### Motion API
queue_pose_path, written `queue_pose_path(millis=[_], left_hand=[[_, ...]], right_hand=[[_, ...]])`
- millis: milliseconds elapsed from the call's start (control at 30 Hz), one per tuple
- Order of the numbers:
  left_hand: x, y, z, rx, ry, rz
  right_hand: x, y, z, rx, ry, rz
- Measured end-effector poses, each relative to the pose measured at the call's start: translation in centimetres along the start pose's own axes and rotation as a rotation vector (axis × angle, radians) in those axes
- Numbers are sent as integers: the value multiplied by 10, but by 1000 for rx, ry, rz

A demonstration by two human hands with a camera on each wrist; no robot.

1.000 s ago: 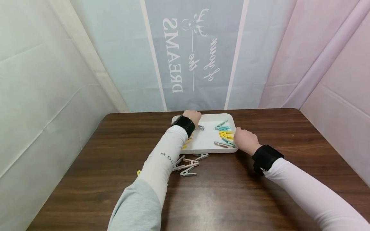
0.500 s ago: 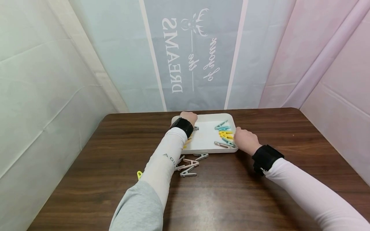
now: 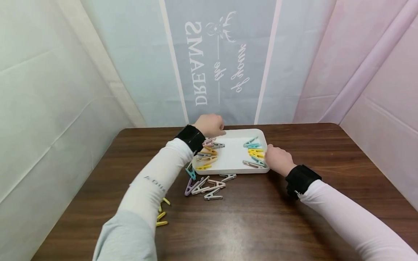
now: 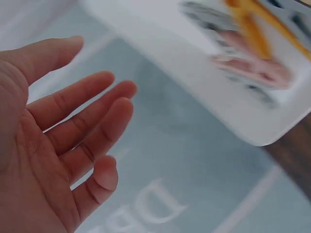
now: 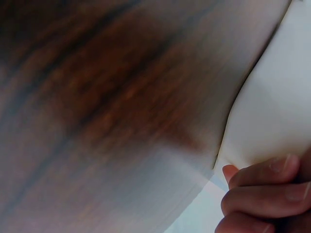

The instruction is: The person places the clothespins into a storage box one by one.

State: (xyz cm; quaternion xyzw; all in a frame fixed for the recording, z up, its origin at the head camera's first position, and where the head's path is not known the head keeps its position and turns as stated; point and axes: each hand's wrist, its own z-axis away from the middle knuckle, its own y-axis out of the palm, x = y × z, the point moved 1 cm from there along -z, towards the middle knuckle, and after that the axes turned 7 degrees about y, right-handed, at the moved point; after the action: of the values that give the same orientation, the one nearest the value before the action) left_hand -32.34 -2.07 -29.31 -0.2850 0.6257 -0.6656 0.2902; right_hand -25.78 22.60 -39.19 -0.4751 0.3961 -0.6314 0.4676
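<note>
left hand (image 3: 209, 125): raised over the far left corner of the tray, thumb and fingers apart and loosely bent, nothing held; the left wrist view shows the palm bare. right hand (image 3: 279, 158): at the tray's right wall, fingers curled; appears clamped on the rim, though the thumb's contact is hidden.

tray: shallow white rectangular tray with rounded corners (image 3: 230, 159), flat on the dark brown wood-grain table (image 3: 258, 221). inside, along the left: pink v-shaped plastic-looking clips (image 3: 208, 143), a grey clip of the same form (image 3: 218, 145), an orange clip (image 3: 210, 150) and a yellow clip (image 3: 204, 167). along the right: teal clips (image 3: 253, 145), bright yellow clips (image 3: 256, 154) and a long grey-brown clip (image 3: 253, 164).

on the table, outside the near wall: a purple clip (image 3: 187, 191), a pale pink clip (image 3: 216, 185) and a light grey clip (image 3: 213, 198), near one another; yellow-green clips (image 3: 162, 223) by the left sleeve (image 3: 143, 195), partly covered.

handling (judged): clips light, stiff, smooth, hardly fragile; sprung, so squeezing both handle ends would part the tips. best hold: thumb and fingertip across one clip's middle, as neighbours lie close and may snag. tray likely light, rigid, apt to slide; hold by the rim.
</note>
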Motion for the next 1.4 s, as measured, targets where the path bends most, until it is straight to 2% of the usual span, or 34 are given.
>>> queue_pose_path(millis=[67,167,233,300,400,467,667,733,800,933,1033,1200,1400], left_hand=[[-6,-11,13,-38,73,21],[-13,-19,37,-78,161,-4],[-16,-18,57,-89,198,-10],[-15,-12,78,-100,219,-11],[-8,5,113,-106,220,12],[-2,18,137,-92,210,65],[15,51,204,89,155,360],[19,59,221,112,125,408],[22,67,235,102,100,409],[26,79,255,62,69,342],[26,85,261,23,82,272],[23,92,260,-31,143,182],[20,97,255,-41,198,164]], right_hand=[[-1,0,0,-4,0,-3],[-3,0,0,-2,-1,-9],[-3,0,0,-8,-3,-9],[-3,1,0,-11,-5,-9],[-3,2,-1,-20,-12,1],[-2,3,-1,-21,-18,7],[1,4,-1,-19,-14,4],[1,4,0,-20,-11,2],[1,2,0,-20,-5,1],[0,1,1,-9,3,-5],[0,1,0,-8,6,-6],[-1,2,-2,-23,-10,0],[-1,2,-1,-29,-7,-1]])
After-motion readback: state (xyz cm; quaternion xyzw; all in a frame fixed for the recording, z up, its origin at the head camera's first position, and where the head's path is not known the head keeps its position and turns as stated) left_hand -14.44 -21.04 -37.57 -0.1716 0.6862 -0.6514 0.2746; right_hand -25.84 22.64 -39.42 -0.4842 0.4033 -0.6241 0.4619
